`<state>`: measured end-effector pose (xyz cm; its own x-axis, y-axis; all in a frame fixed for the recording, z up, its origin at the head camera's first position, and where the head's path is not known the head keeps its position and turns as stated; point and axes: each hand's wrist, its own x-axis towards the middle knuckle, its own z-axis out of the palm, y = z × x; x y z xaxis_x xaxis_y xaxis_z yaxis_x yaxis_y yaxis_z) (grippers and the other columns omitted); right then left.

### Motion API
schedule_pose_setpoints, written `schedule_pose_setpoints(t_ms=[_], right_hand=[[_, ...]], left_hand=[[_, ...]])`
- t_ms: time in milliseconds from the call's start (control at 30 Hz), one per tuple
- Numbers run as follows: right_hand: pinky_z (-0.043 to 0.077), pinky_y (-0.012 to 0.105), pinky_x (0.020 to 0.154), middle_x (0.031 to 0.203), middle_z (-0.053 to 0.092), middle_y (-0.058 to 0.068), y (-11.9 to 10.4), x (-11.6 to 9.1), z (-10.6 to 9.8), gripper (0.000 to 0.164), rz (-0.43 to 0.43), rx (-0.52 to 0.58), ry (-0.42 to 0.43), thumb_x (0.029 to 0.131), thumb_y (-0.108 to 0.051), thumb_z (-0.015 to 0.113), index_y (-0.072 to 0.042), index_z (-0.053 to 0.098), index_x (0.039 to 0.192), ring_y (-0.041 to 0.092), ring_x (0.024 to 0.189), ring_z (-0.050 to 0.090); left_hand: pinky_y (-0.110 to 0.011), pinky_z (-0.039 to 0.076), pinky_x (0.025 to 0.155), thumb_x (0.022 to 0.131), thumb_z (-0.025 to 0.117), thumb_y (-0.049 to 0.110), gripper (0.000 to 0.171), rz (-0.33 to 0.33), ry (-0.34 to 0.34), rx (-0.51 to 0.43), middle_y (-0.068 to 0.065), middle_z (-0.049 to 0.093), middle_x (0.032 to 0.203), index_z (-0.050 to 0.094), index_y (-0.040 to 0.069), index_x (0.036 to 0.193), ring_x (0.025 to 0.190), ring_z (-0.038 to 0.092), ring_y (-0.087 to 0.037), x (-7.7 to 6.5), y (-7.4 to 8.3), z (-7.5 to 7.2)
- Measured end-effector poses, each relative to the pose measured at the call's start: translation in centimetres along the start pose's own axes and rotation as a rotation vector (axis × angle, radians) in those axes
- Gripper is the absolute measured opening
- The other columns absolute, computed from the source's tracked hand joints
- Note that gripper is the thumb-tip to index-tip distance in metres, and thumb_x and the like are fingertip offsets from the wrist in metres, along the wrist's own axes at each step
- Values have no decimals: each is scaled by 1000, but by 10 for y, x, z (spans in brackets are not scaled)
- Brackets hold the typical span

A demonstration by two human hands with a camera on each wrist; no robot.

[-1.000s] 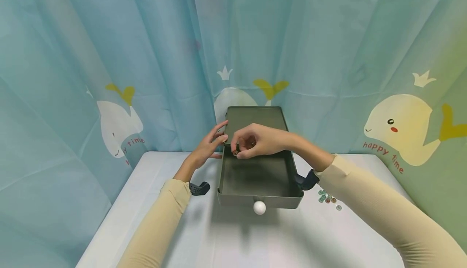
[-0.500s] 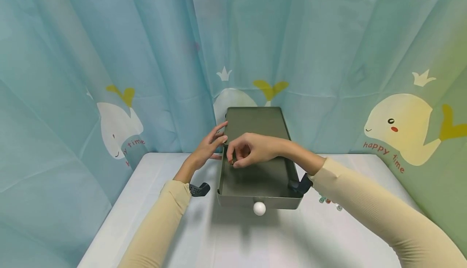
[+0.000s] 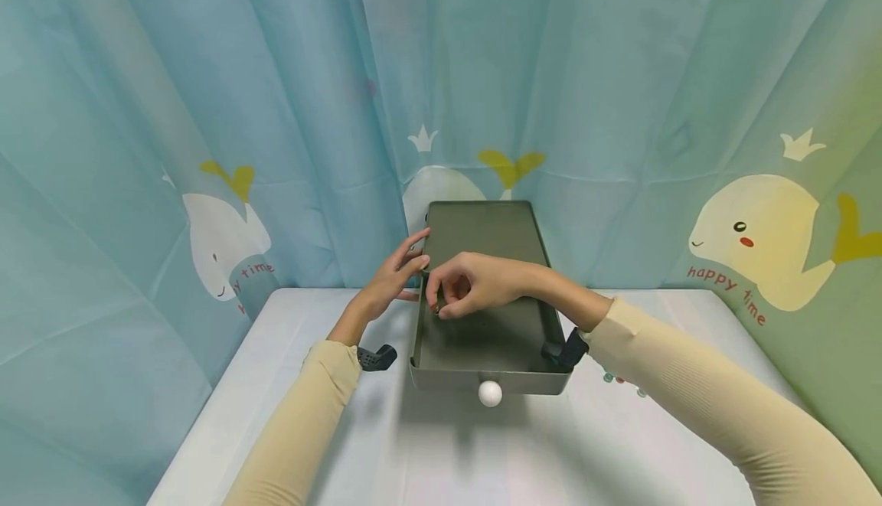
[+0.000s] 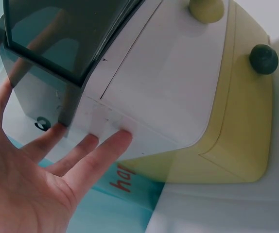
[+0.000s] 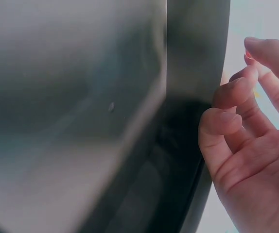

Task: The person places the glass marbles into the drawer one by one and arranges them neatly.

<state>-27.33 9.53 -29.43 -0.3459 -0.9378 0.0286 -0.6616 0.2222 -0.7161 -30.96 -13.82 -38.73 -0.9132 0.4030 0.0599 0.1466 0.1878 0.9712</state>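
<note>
Left hand [image 3: 386,284]: grip spread wide, holding nothing, fingertips against the left side of a boxy grey-green, white and yellow drawer unit [image 3: 482,230] by the far edge of the white bench [image 3: 386,437]. Right hand [image 3: 475,284]: grip pinched on one small reddish glassy bead [image 5: 249,55], over the left part of the pulled-out, rectangular grey-green drawer [image 3: 448,380] with round white knob [image 3: 490,393]. Small green and red glassy beads [image 3: 608,377], partly behind a cream sleeve [image 3: 668,360]: between unit and bench's right edge.

A small curtained booth, room type unclear: whale-print curtains [image 3: 296,70] around a white table [image 3: 468,464].
</note>
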Motion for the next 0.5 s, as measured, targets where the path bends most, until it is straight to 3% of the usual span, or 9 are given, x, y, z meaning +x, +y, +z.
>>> schedule_pose_setpoints(t_ms=[500], right_hand=[[46,26,60,72,61,-1,0,3,1,8,-15,4,-5,96,-9,71,-12,70,104,12,60,52]], left_hand=[[-59,54,92,103,53,48,60,1,4,0,-12,28,165,30,49,158,141,43,-39,-1,2,0]])
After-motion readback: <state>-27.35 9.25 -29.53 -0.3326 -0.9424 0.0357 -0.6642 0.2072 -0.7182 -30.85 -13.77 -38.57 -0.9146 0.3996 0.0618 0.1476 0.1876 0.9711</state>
